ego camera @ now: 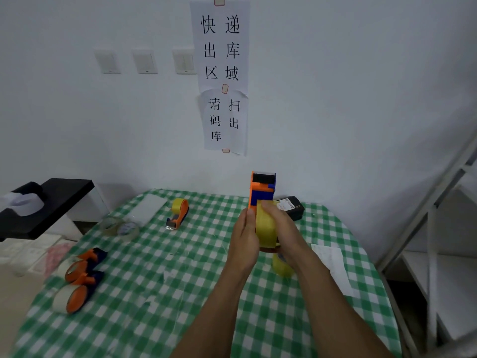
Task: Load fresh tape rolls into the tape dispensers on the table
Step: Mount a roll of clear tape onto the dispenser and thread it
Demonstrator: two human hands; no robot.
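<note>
I hold an orange and blue tape dispenser (262,188) upright above the table, with a yellow tape roll (265,227) seated in it. My left hand (244,241) grips the dispenser and roll from the left. My right hand (280,226) wraps round the roll from the right, thumb on its top edge. Another yellow roll (282,267) stands on the table under my right wrist. A dispenser with yellow tape (179,213) lies further back. Two orange and blue dispensers with pale tape (80,280) lie at the left. Two clear rolls (120,227) lie at the back left.
The table wears a green and white checked cloth (160,293). A black device (291,206) sits behind my hands, with white paper (333,264) at the right. A black stand (49,205) is at the left and a white shelf frame (438,228) at the right.
</note>
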